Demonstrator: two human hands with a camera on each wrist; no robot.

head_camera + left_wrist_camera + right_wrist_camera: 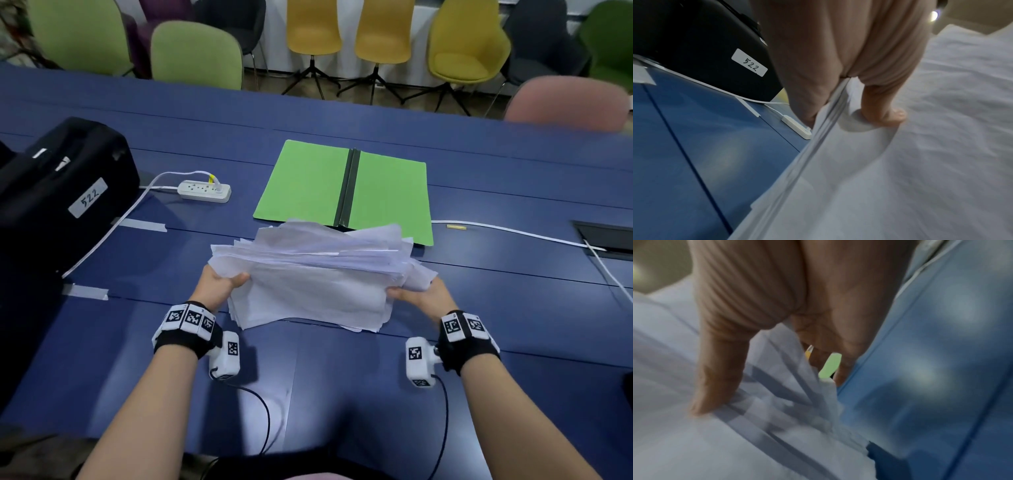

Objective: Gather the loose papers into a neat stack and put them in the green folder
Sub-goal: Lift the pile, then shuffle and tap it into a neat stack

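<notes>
Head view: left hand (219,282), right hand (419,294) pinching floppy, slippery paper stack (318,274) short edges, just short of green folder (305,181); support underneath.

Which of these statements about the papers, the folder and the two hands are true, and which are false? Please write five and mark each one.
1. The folder lies open on the table. True.
2. Both hands hold the papers, the left hand at one side and the right hand at the other. True.
3. The papers are already inside the folder. False: they are in the hands, in front of the folder, and only their far edge overlaps it.
4. The papers form a neat stack with even edges. False: sheets stick out at several angles.
5. The power strip lies to the right of the folder. False: it lies to its left, near the black case.
</notes>
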